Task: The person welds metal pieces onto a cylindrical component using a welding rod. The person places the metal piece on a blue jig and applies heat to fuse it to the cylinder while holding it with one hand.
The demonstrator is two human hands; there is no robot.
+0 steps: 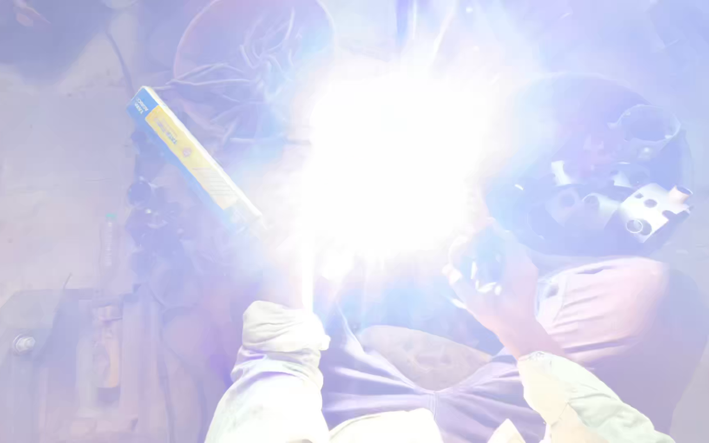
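Note:
A very bright white-blue glare (pixel 395 164) fills the middle of the view and hides whatever lies under it. My left hand (pixel 287 275) reaches up from a pale sleeve to the glare's lower left edge; its fingers are washed out. My right hand (pixel 490 279) is at the lower right edge of the glare, fingers curled around a dark handle (pixel 476 267) with shiny spots. What that handle leads to is lost in the light.
A long blue and yellow box (pixel 194 160) lies slanted at the left. A dark round tub (pixel 535 221) at the right holds metal parts. A round basin (pixel 248 57) sits at the top. Rusty metal pieces (pixel 67 361) lie at the lower left.

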